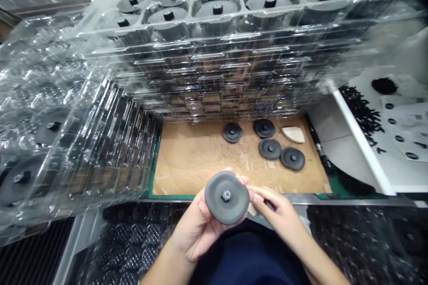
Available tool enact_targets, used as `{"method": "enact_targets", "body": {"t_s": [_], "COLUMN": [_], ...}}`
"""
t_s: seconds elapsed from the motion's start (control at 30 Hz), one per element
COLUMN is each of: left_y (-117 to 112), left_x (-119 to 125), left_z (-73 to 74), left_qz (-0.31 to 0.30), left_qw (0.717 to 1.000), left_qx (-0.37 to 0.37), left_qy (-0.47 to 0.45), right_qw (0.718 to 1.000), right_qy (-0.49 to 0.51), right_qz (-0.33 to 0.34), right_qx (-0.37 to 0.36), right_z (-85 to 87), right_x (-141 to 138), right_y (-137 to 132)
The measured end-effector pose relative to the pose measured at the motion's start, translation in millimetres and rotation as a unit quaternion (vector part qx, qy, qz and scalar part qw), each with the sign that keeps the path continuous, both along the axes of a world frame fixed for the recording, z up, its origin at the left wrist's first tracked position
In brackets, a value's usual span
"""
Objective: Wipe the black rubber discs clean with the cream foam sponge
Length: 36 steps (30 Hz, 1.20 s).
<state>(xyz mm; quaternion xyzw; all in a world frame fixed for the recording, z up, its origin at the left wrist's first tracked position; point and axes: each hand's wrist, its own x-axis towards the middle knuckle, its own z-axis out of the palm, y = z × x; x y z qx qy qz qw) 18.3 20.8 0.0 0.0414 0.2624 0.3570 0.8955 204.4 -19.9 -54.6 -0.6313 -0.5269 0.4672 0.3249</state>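
My left hand (pixel 197 227) grips a dark grey rounded disc (pixel 214 202) with a small raised knob at its centre, tilted towards me. At the disc's right edge is my right hand (pixel 276 209), its thumb and fingers pinched together. A bit of something pale shows below those fingers, but I cannot make out what they hold. Beyond my hands, several similar discs lie knob up on the cardboard sheet (pixel 190 156), among them a lone disc (pixel 236 136) and a nearer right disc (pixel 287 164). Beside them is a flat pale pointed piece (pixel 294 134).
A tall stack of clear plastic trays (pixel 214 60) rises behind the cardboard, with discs in its top tray. Another clear tray stack (pixel 100 142) stands at left. On the right, a white-edged bin (pixel 364 142) holds small black parts. A black pen-like tool (pixel 320 149) lies beside the cardboard.
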Motion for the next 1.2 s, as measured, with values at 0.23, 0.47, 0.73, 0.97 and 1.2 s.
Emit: {"method": "enact_targets", "body": {"t_s": [0.23,0.47,0.73,0.97,1.2], "left_y": [3,1,4,-3,-2], "left_x": [8,7,3,15,13], "left_z": [2.4,-0.8,-3.0,3.2,6.2], "left_qz": [0.032,0.122,0.147,0.107,0.086], "left_qw": [0.997,0.972,0.96,0.967,0.962], "left_qx": [0.027,0.077,0.079,0.095,0.064], "left_qy": [0.059,0.187,0.227,0.213,0.251], "right_qw": [0.983,0.937,0.986,0.935,0.929], "right_qy": [-0.071,-0.038,-0.073,-0.063,-0.091], "right_qz": [-0.089,0.132,-0.005,0.029,0.145], "right_qx": [0.146,0.322,0.149,0.348,0.329], "right_z": [55.8,86.4,50.1,94.9,94.1], "right_x": [3,-30,9,-30,-40], "right_y": [8,24,8,25,40]}}
